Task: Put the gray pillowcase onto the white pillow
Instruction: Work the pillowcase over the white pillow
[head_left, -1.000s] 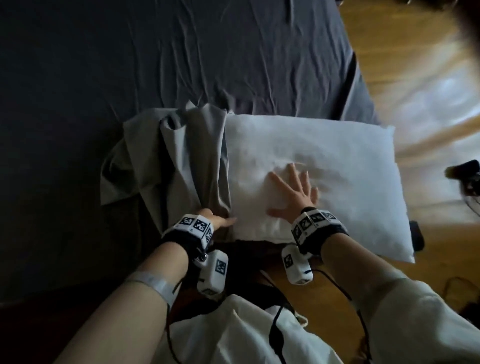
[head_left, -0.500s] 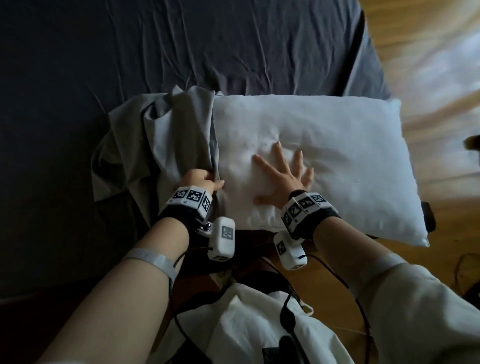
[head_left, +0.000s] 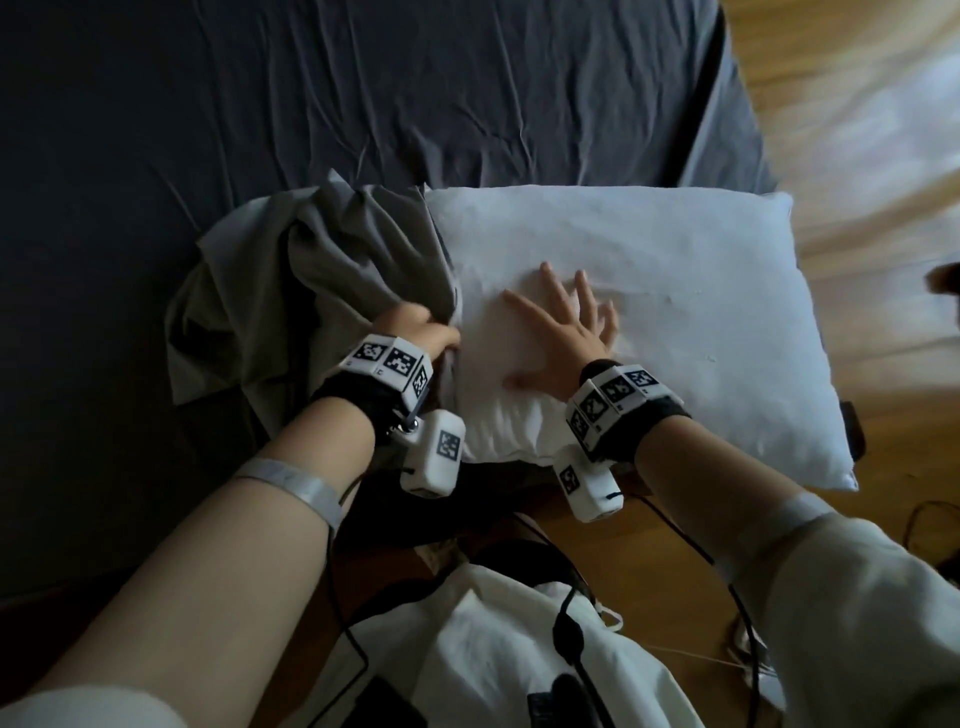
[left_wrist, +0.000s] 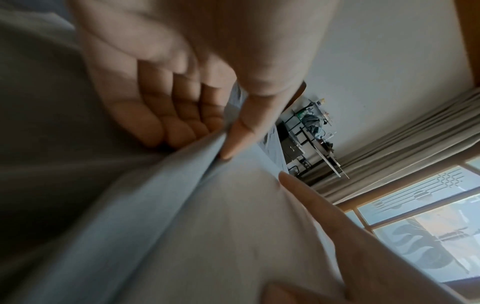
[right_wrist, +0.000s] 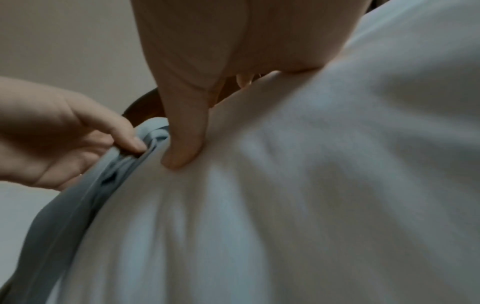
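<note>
The white pillow (head_left: 649, 291) lies across the bed's near corner, its right end hanging past the mattress. The gray pillowcase (head_left: 311, 280) is bunched over the pillow's left end. My left hand (head_left: 415, 332) pinches the pillowcase's hem (left_wrist: 182, 164) between thumb and curled fingers at the pillow's near-left part; the same hand (right_wrist: 64, 139) and the bunched hem (right_wrist: 124, 164) show in the right wrist view. My right hand (head_left: 561, 332) lies flat with spread fingers, pressing on the pillow (right_wrist: 311, 185) just right of the hem.
A dark gray sheet (head_left: 260, 104) covers the bed behind and left of the pillow. Wooden floor (head_left: 857, 104) lies to the right and near me. Cables (head_left: 727, 597) trail across the floor by my body.
My left hand went from an outstretched thumb at the pillow's edge to a pinch on the pillowcase hem. The right hand stays flat on the pillow.
</note>
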